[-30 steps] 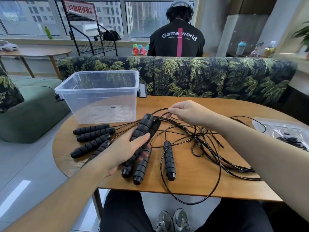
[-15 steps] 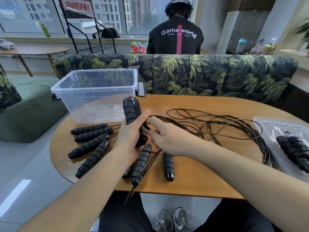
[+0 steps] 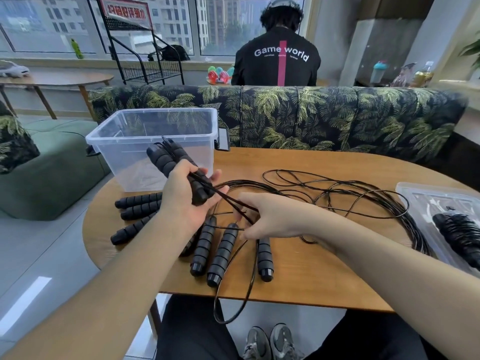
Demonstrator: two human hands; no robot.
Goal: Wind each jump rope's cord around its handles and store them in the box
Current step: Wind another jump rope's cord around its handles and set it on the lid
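Now | my left hand (image 3: 187, 201) grips paired handles (image 3: 179, 170) upright for winding | right hand (image 3: 270, 216) pinches cord (image 3: 233, 203) taut | box (image 3: 153, 149) waiting

So your box (image 3: 153, 149) sits at the far left of the tabletop (image 3: 311, 276), with three handles (image 3: 137, 211) lying just in front of it. Three more handles (image 3: 223, 253) lie near the front edge, under your hands. The loose cords (image 3: 337, 198) sprawl across the middle and right. A lid (image 3: 415, 196) sits at the right edge, with a wound rope (image 3: 459, 229) on it. The sofa (image 3: 285, 115) runs behind the tabletop.
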